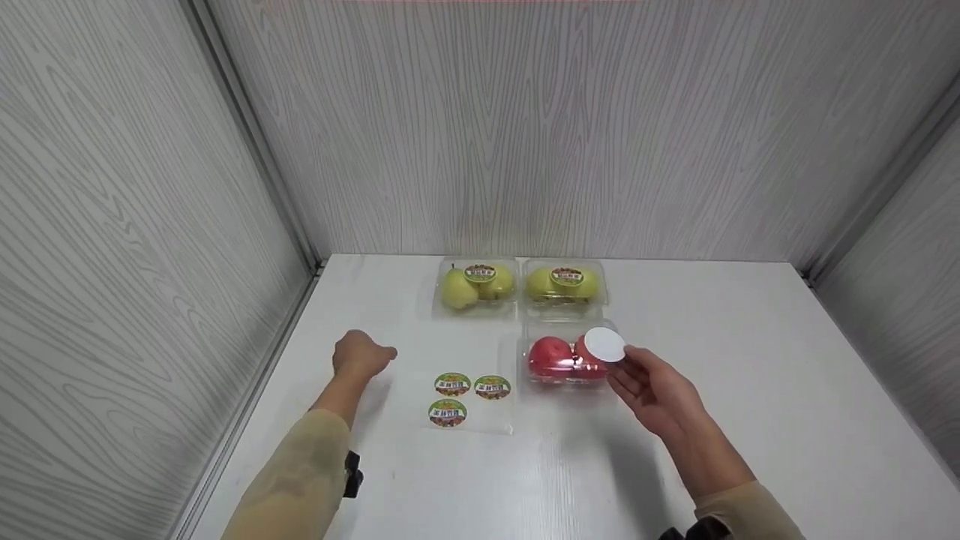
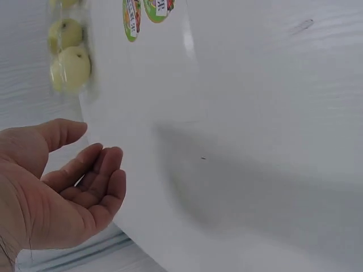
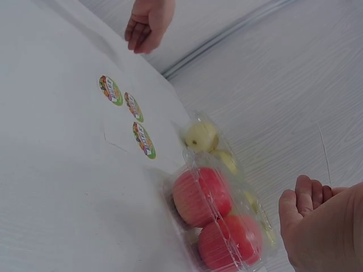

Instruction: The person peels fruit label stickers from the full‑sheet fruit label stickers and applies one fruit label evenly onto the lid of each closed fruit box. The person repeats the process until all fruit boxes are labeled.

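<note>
My right hand pinches a round sticker by its edge, white back toward the head camera. Seen edge-on in the right wrist view, the sticker is a thin pale line. It overlaps the right side of a clear plastic box of red apples in the head view. Loosely curled and holding nothing, my left hand hovers over the table's left side. Between the hands lies a clear sticker sheet bearing several oval labels, green-edged with fruit pictures, such as this label.
Two clear boxes of yellow-green pears stand along the back, a left box and a right box, each with a label on its lid. The apple box sits right in front of the right one. Grained panels wall the white table.
</note>
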Demonstrator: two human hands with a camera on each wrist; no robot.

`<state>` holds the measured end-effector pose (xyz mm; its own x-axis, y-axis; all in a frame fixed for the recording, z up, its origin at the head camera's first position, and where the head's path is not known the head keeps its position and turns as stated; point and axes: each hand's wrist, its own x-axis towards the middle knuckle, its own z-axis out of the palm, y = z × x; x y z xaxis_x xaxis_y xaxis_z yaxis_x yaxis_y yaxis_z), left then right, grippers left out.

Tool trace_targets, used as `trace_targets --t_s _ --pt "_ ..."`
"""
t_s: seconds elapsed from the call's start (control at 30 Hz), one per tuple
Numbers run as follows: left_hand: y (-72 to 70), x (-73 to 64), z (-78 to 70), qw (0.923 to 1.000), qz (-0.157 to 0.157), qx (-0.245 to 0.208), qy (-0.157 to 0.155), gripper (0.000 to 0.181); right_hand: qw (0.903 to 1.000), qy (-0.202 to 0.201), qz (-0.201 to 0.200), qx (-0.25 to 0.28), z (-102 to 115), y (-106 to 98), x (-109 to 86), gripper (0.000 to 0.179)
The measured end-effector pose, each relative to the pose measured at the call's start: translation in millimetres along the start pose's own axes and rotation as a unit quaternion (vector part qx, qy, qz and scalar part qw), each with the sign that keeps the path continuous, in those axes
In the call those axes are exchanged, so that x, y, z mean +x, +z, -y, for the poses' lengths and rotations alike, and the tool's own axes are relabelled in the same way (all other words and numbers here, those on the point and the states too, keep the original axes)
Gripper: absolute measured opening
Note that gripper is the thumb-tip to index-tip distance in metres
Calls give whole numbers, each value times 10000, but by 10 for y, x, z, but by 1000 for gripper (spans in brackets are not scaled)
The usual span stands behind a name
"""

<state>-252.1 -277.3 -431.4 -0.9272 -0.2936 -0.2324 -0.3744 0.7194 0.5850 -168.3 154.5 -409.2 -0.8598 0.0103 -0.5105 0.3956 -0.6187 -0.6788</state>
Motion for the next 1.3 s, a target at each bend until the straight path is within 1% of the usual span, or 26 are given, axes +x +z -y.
trace_targets --t_s 0.07,0.13,0.17,0.23,0.3,0.33,0.37,0.43,0.47,0.5,0.53,0.6,0.67,0.73,0.8,0.83,0.87,0.93,1.0,1.03,1.07,1.1,1.13,1.17,1.2,1.3 --pt "23 -41 -108 9986 -242 -97 451 40 10000 0 34 16 -5 13 0 14" --pt "61 -91 -238 9939 -427 -246 990 36 10000 8 46 63 -7 23 0 14" --pt "86 -119 -303 9901 -500 -301 1277 34 9999 26 36 97 -8 27 -1 14" --pt "131 -193 -435 9797 -648 -311 1869 33 9999 54 28 155 -13 35 -2 14" --pt "174 -282 -560 9660 -782 -185 2457 33 9998 79 34 189 -23 40 -2 13" --pt "188 -326 -624 9577 -859 -97 2746 32 9998 78 27 188 -25 50 1 13" --pt "202 -368 -684 9482 -950 -3 3030 32 9998 81 16 187 -29 57 5 13" --pt "231 -462 -791 9251 -1141 207 3617 32 9999 51 8 133 -40 73 10 13" --pt "248 -507 -838 9113 -1244 315 3912 32 9999 37 9 97 -47 80 13 13" --pt "264 -554 -882 8959 -1357 431 4209 31 10000 38 16 61 -52 83 18 13" --pt "281 -602 -924 8783 -1479 563 4511 31 10000 34 27 39 -59 88 20 13" --pt "325 -686 -996 8389 -1709 808 5105 29 10000 21 63 14 -67 98 20 14" --pt "369 -759 -1069 7950 -1928 1041 5657 24 10000 40 82 33 -71 104 21 16" --pt "416 -816 -1132 7491 -2109 1241 6156 20 9999 63 72 83 -76 118 10 16" --pt "462 -856 -1188 7036 -2261 1426 6584 14 9998 102 69 145 -82 131 0 16" --pt "486 -869 -1214 6787 -2362 1568 6775 12 9997 118 81 176 -81 133 -1 15" --pt "511 -878 -1233 6545 -2452 1708 6945 10 9997 135 94 189 -81 136 -2 15" --pt "546 -900 -1259 6072 -2645 2124 7185 10 9996 154 115 193 -85 146 -7 14" --pt "571 -917 -1273 5632 -2812 2518 7351 13 9997 155 130 148 -95 156 -9 14" --pt "578 -927 -1275 5445 -2864 2694 7409 14 9997 151 131 114 -101 161 -12 14" --pt "587 -935 -1276 5300 -2885 2826 7456 14 9998 143 137 74 -108 166 -16 13" --pt "594 -943 -1278 5175 -2906 2939 7493 15 9998 137 137 39 -115 168 -17 14" --pt "605 -945 -1281 5070 -2926 2996 7533 14 9998 131 134 2 -123 170 -17 14" --pt "617 -946 -1284 4982 -2946 3010 7579 14 9998 114 159 -45 -129 172 -20 14" --pt "627 -948 -1288 4906 -2965 3019 7618 14 9998 113 177 -77 -135 170 -21 14" --pt "661 -954 -1302 4768 -2992 2982 7709 15 9996 91 188 -171 -159 169 -27 15"
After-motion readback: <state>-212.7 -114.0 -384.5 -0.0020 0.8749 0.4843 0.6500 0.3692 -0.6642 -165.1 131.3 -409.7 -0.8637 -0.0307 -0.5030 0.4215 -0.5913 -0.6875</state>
